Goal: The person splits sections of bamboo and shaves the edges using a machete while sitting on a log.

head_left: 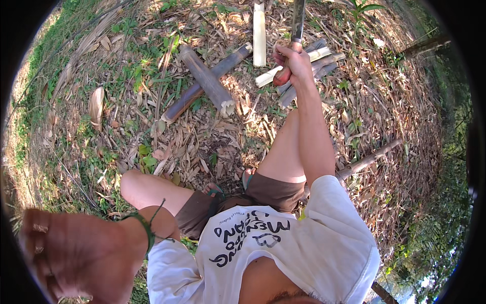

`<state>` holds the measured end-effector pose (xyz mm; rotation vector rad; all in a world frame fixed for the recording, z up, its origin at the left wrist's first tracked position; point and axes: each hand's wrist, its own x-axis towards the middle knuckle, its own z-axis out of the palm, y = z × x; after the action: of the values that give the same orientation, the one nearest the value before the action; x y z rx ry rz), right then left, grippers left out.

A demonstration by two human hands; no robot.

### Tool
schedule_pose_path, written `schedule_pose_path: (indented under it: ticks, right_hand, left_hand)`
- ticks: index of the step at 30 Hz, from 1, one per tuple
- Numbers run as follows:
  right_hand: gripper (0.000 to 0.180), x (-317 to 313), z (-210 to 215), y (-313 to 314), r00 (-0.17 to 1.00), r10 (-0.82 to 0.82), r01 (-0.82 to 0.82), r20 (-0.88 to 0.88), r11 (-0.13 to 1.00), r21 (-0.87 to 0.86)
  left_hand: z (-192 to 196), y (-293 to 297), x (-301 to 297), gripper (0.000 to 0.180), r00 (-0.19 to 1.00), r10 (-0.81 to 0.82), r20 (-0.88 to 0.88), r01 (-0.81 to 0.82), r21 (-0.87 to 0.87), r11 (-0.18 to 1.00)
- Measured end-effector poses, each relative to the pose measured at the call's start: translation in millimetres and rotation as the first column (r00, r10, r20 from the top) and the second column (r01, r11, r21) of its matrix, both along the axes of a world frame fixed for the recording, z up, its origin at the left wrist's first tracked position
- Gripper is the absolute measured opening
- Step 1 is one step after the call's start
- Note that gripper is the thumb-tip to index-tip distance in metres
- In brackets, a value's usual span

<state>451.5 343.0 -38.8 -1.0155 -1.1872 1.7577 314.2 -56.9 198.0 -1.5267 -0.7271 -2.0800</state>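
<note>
My right hand grips the wooden handle of a machete. The dark blade points away from me and runs out of the top of the picture, while the reddish handle butt shows below my fist. Under and beside that hand lie several split bamboo pieces, some pale inside, some grey-brown outside. Another pale split bamboo strip lies just left of the blade. Raised close to the camera at lower left is my left hand, with a green band on the wrist. Its fingers look apart and loosely bent, partly darkened at the rim; nothing shows in them.
Two bamboo lengths lie crossed on the leaf-strewn ground ahead, left of centre. A thin branch lies right of my bent knee. My legs are folded apart, with sandalled feet between. Green plants border the left and right sides.
</note>
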Motion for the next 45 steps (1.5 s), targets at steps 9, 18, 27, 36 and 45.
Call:
schedule_pose_path:
  ticks: [9, 18, 27, 36, 45]
  right_hand:
    - [0.018, 12, 9, -1, 0.996, -0.052, 0.047, -0.077, 0.997, -0.064]
    - [0.020, 15, 18, -2, 0.998, -0.031, 0.027, -0.055, 0.996, -0.089]
    - [0.023, 15, 42, -34, 0.998, 0.065, -0.068, -0.024, 0.992, -0.102]
    - [0.017, -1, 25, -33, 0.977, 0.183, -0.185, 0.105, 0.983, 0.012]
    - [0.020, -50, 7, -60, 0.932, 0.326, -0.336, 0.156, 0.941, 0.044]
  left_hand:
    - [-290, 166, 123, 0.025, 0.408, -0.173, 0.896, 0.893, -0.431, -0.128]
    - [-408, 190, 37, 0.086, 0.513, 0.843, 0.162, 0.278, -0.961, 0.015]
    - [-495, 224, -29, 0.101, 0.200, 0.738, 0.645, 0.852, -0.487, 0.195]
    - [-386, 155, -27, 0.059, -0.256, 0.236, 0.938, 0.881, 0.126, 0.456]
    - [-371, 43, 3, 0.058, -0.093, 0.321, 0.943, 0.892, -0.065, 0.448]
